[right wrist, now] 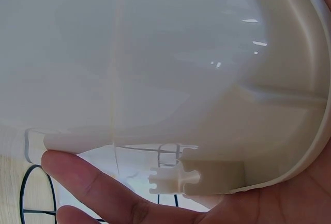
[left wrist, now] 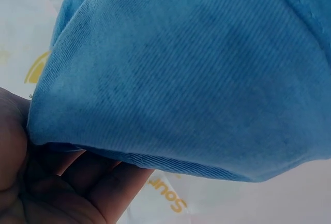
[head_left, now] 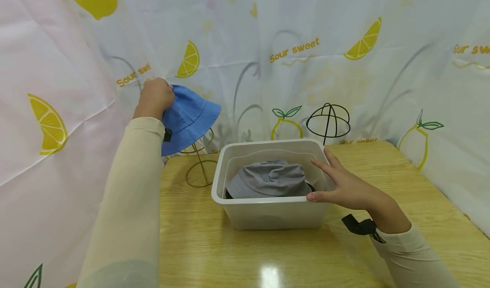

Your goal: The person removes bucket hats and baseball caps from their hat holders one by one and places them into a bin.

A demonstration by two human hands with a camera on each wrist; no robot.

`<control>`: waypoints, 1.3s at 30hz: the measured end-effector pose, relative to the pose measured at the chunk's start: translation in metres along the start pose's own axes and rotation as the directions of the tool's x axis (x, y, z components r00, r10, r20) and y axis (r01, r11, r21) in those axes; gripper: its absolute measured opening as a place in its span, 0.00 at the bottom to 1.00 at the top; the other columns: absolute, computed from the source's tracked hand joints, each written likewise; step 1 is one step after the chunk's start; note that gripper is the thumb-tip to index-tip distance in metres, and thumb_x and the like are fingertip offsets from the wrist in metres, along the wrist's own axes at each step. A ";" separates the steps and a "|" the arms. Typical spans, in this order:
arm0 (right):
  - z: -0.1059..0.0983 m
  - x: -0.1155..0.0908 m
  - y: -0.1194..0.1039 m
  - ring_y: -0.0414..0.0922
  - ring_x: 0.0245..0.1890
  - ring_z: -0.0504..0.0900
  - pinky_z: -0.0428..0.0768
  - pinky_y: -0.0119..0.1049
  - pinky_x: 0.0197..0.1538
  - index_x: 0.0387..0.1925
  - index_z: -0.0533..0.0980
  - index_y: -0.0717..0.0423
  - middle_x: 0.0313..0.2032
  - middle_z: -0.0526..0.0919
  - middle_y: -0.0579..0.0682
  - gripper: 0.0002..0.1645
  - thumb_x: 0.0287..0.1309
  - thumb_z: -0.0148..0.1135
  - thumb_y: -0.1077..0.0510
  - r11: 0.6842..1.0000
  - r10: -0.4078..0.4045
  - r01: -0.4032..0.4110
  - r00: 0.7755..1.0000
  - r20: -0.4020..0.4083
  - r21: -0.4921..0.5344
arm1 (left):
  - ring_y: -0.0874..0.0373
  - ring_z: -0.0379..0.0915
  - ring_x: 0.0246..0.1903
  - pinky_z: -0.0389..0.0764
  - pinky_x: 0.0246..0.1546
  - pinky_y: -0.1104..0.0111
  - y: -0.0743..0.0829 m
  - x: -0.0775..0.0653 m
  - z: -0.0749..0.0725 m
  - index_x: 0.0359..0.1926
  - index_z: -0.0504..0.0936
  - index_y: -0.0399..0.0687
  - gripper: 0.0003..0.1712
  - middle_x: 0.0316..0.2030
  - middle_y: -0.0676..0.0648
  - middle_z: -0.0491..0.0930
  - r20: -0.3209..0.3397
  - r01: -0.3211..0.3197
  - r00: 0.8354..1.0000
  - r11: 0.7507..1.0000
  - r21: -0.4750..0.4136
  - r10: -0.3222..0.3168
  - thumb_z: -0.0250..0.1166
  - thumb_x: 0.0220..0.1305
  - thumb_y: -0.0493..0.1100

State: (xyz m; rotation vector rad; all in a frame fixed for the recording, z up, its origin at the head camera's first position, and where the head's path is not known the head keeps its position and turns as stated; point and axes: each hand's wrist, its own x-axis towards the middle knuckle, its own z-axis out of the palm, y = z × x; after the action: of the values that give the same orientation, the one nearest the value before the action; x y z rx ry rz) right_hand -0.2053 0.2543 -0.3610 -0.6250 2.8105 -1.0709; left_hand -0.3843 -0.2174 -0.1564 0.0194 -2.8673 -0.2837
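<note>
My left hand (head_left: 155,97) grips a blue bucket hat (head_left: 189,115) by its crown, at the back left. The hat's brim slants down over a gold wire hat stand (head_left: 200,162), covering the stand's top. In the left wrist view the blue fabric (left wrist: 181,79) fills most of the frame, with fingers (left wrist: 116,188) under its edge. My right hand (head_left: 350,189) rests at the right end of a white plastic bin (head_left: 275,215), fingers straight and spread, thumb on the front rim. Inside the bin lies a grey bucket hat (head_left: 269,179), with something black showing beneath it.
Behind the bin, to the right, stands a black wire hat stand (head_left: 328,122), its base hidden. The wooden table (head_left: 199,245) meets a lemon-printed cloth (head_left: 237,37) at the back and along the right side.
</note>
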 end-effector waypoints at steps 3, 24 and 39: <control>0.001 0.000 0.001 0.69 0.81 0.34 0.56 0.78 0.68 0.83 0.49 0.38 0.82 0.20 0.48 0.61 0.59 0.73 0.34 1.000 -0.002 0.002 1.000 0.000 -0.002 | 0.23 0.60 0.67 0.64 0.68 0.37 0.000 0.000 0.001 0.64 0.74 0.23 0.31 0.63 0.18 0.68 -0.003 -0.001 1.000 1.000 -0.011 0.001 0.39 0.81 0.45; -0.001 0.000 0.002 0.70 0.80 0.33 0.55 0.79 0.68 0.83 0.49 0.38 0.82 0.21 0.49 0.60 0.60 0.72 0.34 1.000 -0.007 0.007 1.000 0.000 0.002 | 0.25 0.63 0.64 0.63 0.68 0.40 0.000 0.003 0.003 0.58 0.78 0.26 0.28 0.60 0.21 0.74 -0.006 -0.060 0.998 0.998 0.037 0.060 0.41 0.82 0.45; -0.001 0.000 0.000 0.70 0.80 0.32 0.54 0.79 0.67 0.83 0.49 0.39 0.82 0.20 0.49 0.60 0.60 0.72 0.35 1.000 -0.006 0.006 1.000 0.003 0.002 | 0.26 0.68 0.61 0.67 0.63 0.37 -0.024 -0.004 0.007 0.58 0.78 0.29 0.28 0.61 0.22 0.72 0.037 0.012 0.999 1.000 -0.022 -0.012 0.39 0.83 0.47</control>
State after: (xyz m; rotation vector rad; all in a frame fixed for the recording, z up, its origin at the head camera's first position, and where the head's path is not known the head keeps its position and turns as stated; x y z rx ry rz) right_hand -0.2054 0.2549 -0.3599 -0.6340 2.8071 -1.0724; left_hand -0.3823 -0.2396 -0.1686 0.0275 -2.9013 -0.3218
